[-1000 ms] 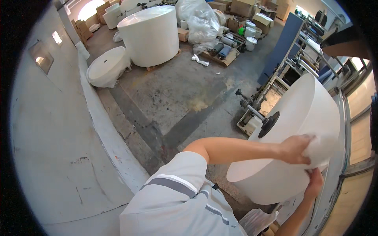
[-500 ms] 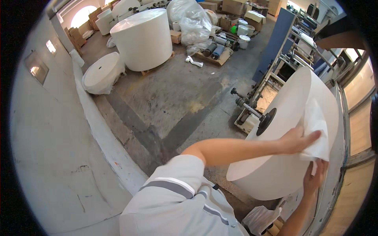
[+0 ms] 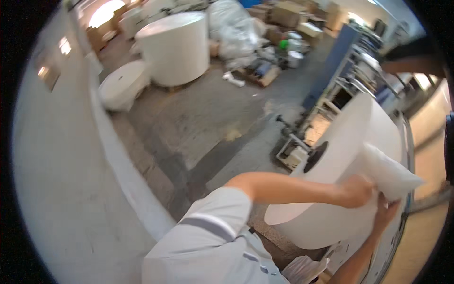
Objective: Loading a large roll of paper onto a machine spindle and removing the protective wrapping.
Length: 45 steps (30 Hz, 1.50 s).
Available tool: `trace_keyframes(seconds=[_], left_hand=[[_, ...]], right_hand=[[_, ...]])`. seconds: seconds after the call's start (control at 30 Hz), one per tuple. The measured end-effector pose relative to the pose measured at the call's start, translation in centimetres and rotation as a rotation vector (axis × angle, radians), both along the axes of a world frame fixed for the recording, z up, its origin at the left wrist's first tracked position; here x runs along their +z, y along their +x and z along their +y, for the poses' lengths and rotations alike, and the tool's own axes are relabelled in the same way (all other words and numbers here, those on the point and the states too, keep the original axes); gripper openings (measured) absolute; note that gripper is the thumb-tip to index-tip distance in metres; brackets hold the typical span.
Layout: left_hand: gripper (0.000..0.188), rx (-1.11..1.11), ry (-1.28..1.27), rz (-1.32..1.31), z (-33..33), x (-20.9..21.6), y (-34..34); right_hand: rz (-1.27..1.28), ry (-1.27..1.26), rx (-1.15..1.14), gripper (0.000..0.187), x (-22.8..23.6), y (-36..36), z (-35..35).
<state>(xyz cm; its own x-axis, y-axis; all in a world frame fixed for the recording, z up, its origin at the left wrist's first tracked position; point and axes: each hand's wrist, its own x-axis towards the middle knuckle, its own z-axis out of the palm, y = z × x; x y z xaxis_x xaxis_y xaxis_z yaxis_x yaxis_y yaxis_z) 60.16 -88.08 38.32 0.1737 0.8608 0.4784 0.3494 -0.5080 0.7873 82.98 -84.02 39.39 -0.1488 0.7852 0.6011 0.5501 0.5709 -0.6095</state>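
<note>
A large white paper roll [image 3: 350,156] stands tilted at the right, with a dark round core hub [image 3: 316,157] in its flat side. Against its curved face a loose white sheet of paper [image 3: 390,173] bulges out, its pointed corner toward the wall. My left hand [image 3: 358,190], reaching across the roll's edge, is closed at the sheet's lower left edge; motion smears its fingers. Just right of it and lower, my right hand [image 3: 387,210] pinches the sheet's bottom edge. The two hands are close together.
Beyond the roll stands a metal machine frame [image 3: 331,106] with a blue panel [image 3: 336,61]. Another big white roll [image 3: 175,49] and a smaller wrapped roll [image 3: 124,85] stand far left. Plastic wrap [image 3: 234,28] and boxes [image 3: 288,14] crowd the back. A pale wall-like surface [image 3: 56,165] runs along my left.
The sheet has swung out to the right and puffed up from the roll. My left hand has dropped from the sheet's middle to its lower edge. The view has shifted slightly and blurred.
</note>
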Motion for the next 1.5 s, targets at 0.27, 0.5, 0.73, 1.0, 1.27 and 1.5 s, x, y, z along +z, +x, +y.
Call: trace_keyframes(seconds=[0.27, 0.5, 0.73, 1.0, 1.27, 1.5], left_hand=[[0.057, 0.115, 0.102, -0.184, 3.6, 0.7, -4.0], [0.031, -0.032, 0.727, 0.371, 3.3, -1.4, -2.3], [0.055, -0.427, -0.734, -0.915, 3.8, 1.3, -4.7], [0.052, 0.054, 0.701, 0.399, 3.3, 0.4, -3.0], [0.045, -0.264, -0.395, -0.808, 1.1, 2.1, -1.8], [0.056, 0.153, 0.216, -0.069, 4.9, 0.0, -1.4]], right_hand=[[0.103, -0.183, 0.265, 0.034, -0.8, -6.0, -1.9], [0.716, -0.681, 0.233, 0.050, 0.5, -2.4, -0.7], [-0.486, 0.426, 0.072, 0.051, -0.6, -5.9, -0.7], [1.033, -0.853, 0.183, 0.073, 7.1, -5.8, -4.6], [-0.199, 0.310, -0.011, 0.046, 2.3, -3.9, -1.6], [0.350, -0.184, 0.209, 0.037, 0.0, -3.4, -2.0]])
